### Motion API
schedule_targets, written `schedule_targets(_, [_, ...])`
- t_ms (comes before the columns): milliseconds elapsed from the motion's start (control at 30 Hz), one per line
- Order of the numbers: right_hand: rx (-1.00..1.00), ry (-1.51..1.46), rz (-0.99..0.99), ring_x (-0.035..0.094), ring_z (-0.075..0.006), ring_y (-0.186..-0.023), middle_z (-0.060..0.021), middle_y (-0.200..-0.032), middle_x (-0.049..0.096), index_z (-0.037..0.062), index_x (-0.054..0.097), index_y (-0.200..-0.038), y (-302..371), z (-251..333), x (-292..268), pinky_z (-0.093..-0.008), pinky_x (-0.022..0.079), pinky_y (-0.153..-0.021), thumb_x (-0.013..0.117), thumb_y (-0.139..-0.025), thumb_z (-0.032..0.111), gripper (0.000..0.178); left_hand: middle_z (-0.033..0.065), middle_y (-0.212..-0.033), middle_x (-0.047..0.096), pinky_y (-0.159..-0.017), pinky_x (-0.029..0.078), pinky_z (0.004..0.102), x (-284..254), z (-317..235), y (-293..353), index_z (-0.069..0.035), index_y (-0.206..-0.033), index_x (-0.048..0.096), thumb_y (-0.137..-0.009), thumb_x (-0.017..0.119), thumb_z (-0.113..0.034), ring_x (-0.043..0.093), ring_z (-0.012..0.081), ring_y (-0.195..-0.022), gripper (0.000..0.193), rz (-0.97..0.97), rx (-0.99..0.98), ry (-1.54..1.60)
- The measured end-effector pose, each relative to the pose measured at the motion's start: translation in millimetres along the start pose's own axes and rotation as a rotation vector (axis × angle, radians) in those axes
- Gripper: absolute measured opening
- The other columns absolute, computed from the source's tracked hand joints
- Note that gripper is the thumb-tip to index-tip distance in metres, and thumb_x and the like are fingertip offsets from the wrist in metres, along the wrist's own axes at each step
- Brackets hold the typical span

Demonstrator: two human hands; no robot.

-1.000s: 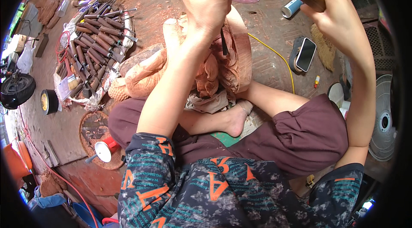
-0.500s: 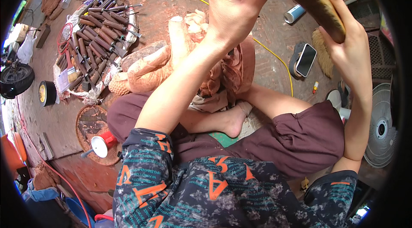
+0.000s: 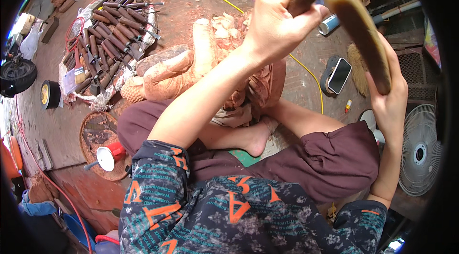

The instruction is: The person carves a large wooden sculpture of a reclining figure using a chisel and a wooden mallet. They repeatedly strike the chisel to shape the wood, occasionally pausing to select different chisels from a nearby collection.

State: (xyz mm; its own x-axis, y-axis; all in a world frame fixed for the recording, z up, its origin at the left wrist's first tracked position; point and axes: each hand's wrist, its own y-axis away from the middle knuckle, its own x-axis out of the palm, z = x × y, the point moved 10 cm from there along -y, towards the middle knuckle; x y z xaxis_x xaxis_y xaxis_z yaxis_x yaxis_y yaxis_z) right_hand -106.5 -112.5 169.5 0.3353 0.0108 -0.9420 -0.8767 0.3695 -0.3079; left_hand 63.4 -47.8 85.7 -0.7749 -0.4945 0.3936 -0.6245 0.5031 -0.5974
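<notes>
My left hand (image 3: pixel 279 22) is closed round the brown wooden handle (image 3: pixel 302 0) of a carving chisel. Its handle end pokes up past my thumb, and the blade is hidden below my fist. In my right hand (image 3: pixel 389 82) is a long, curved wooden mallet (image 3: pixel 358 27), raised beside the chisel handle with a gap between them. Beyond my crossed legs, partly covered by my left forearm, lies a reddish wood carving (image 3: pixel 203 48) with rounded, limb-like forms and a knobbly end at left.
Many wooden-handled chisels (image 3: pixel 110 39) lie on a sack at left, with a paintbrush (image 3: pixel 78 71) beside them. A red mug (image 3: pixel 106 158) sits on a round tray (image 3: pixel 91 132). A phone (image 3: pixel 339 75), a yellow cable (image 3: pixel 311 70) and a fan (image 3: pixel 420 151) are at right.
The mallet has swung away from the chisel handle, opening a gap between them. Both hands appear lower in the view, and the whole scene has shifted slightly.
</notes>
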Motion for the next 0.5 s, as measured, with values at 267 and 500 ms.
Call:
schedule_targets(267, [-0.02,-0.065,-0.098,0.056,-0.0118,-0.096,-0.007,-0.107,0.058,-0.002,0.048,-0.128,33,-22,-9,-0.025,0.045,-0.087,0.062,-0.088,-0.002,0.043,-0.0037,-0.055,0.04,-0.049,0.034,0.0228,19,-30,19,-0.005,-0.074,0.053,-0.079,0.071,-0.003,0.036,0.0025,-0.053,0.018,0.161,0.181,-0.179])
schedule_targets(500, [-0.158,0.094,-0.028,0.058,-0.0192,-0.106,-0.0113,-0.12,0.059,-0.0014,0.046,-0.132,42,-12,-5,-0.0289,0.044,-0.092,0.06,-0.087,-0.002,0.048,-0.001,-0.046,0.031,-0.041,0.03,0.026,34,-36,23,-0.009,-0.065,0.049,-0.075,0.074,-0.008,0.031,0.0116,-0.039,0.026,0.281,0.236,-0.228])
